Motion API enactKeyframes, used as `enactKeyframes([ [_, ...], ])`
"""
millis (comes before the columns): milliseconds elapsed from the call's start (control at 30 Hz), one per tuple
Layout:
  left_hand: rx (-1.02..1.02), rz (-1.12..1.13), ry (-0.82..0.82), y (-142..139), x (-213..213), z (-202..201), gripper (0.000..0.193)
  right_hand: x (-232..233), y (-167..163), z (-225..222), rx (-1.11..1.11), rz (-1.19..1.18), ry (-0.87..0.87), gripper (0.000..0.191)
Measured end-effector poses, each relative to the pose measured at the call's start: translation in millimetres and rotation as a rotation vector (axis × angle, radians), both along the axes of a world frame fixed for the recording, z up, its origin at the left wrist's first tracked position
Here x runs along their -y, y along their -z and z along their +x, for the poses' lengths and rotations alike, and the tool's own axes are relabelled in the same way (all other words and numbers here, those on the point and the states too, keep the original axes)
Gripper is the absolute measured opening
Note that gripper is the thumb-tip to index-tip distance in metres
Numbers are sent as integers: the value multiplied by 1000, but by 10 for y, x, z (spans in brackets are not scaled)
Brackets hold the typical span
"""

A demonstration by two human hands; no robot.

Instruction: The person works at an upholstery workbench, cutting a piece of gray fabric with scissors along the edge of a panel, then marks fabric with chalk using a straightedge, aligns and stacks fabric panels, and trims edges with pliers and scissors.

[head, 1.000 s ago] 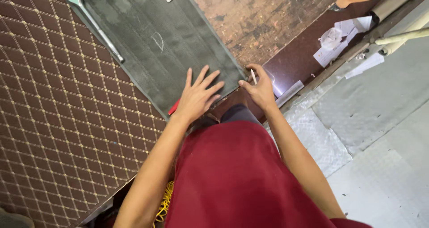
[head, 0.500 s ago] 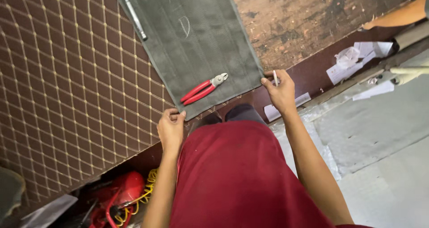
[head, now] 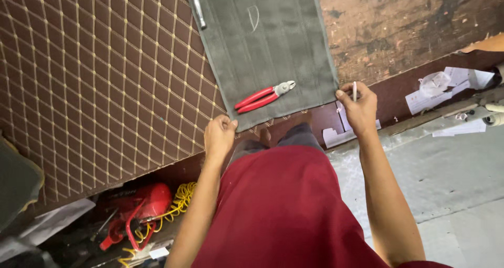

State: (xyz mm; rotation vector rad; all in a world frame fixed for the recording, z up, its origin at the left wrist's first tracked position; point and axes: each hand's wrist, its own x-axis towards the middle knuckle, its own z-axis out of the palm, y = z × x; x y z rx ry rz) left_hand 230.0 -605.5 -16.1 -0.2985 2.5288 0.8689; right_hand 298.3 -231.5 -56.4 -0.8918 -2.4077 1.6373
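At the counter's near edge, the left hand (head: pixel 219 137) pinches one corner of the grey fabric panel (head: pixel 268 47); the right hand (head: pixel 359 108) grips the other corner, a white chalk stick (head: pixel 355 91) between its fingers. Red-handled pliers (head: pixel 264 96) lie on the panel between them.

The grey mat (head: pixel 268 47) and metal bar (head: pixel 197 5) run past the top edge.

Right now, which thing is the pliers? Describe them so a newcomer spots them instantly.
Start at the grey-green fabric sheet lying over the brown quilted diamond-pattern material. Near its lower edge, between the left hand and right hand pinching its corners, lie the pliers. Their red handles and silver jaws set them apart; the long metal tool higher up is plain grey.
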Motion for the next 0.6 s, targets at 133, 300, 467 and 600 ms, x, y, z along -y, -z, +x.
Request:
enactKeyframes([
  [133,68,-47,19,-91,-49,-40,24,18,-17,-20,6,-11,-10,11],
  [300,134,-48,11,-165,-59,-46,25,15,-48,-15,7,-33,-3,12],
  [467,135,-64,0,-178,-65,-68,26,3,-40,-25,19,-81,2,11],
  [600,123,-65,48,-186,-21,-80,28,-68,-108,-46,52,-101,-40,13],
])
